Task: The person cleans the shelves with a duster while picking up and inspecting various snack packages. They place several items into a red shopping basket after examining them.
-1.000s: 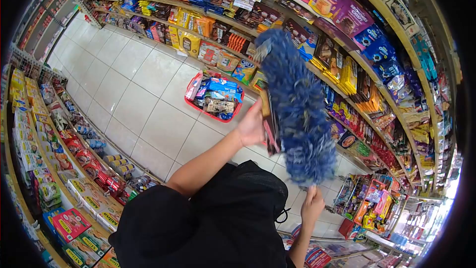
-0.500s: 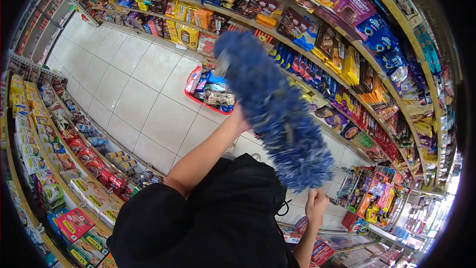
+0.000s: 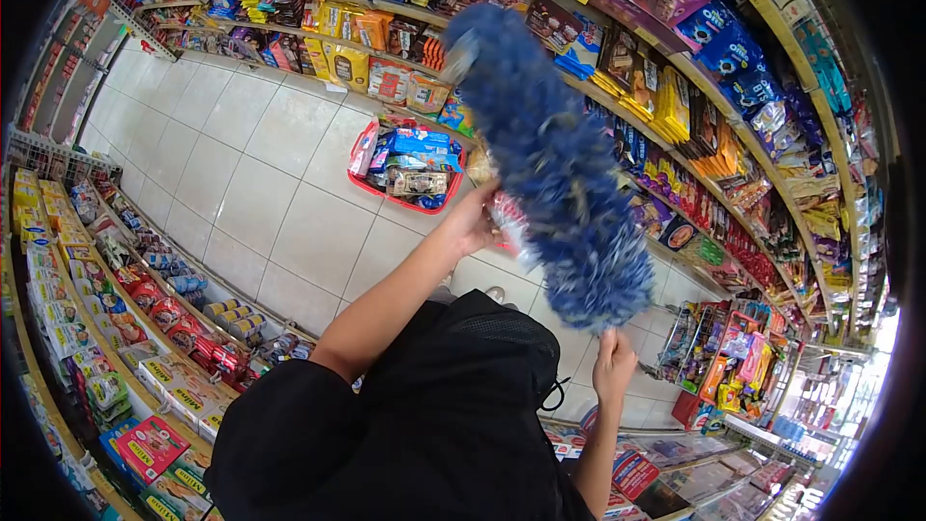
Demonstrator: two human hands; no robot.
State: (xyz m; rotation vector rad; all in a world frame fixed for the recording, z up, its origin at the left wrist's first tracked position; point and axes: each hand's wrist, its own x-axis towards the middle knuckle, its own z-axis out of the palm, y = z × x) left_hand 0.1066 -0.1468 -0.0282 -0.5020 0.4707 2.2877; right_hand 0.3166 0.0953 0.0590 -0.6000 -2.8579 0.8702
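A fluffy blue duster (image 3: 559,174) stretches across the middle of the view, its far end near the snack shelf. My right hand (image 3: 613,365) is closed at the duster's near end, where the handle would be; the handle itself is hidden in the fist. Partly behind the duster, my left hand (image 3: 471,222) grips a red-and-silver packet (image 3: 511,222). The duster covers much of that packet. On the floor beyond my left hand stands a red basket (image 3: 362,188), full of wrapped snacks.
Curved-looking shelves (image 3: 424,14) of chocolate and biscuit packs run along the far side and right. Another shelf, with yellow cartons and Milna boxes (image 3: 183,386), lines the left. White floor tiles (image 3: 241,183) lie between them. A rack of snacks (image 3: 738,357) stands at right.
The duster has risen toward the upper shelf and shifted slightly right. My left hand has shifted up and right, and the packet in it now shows. My right hand has risen slightly.
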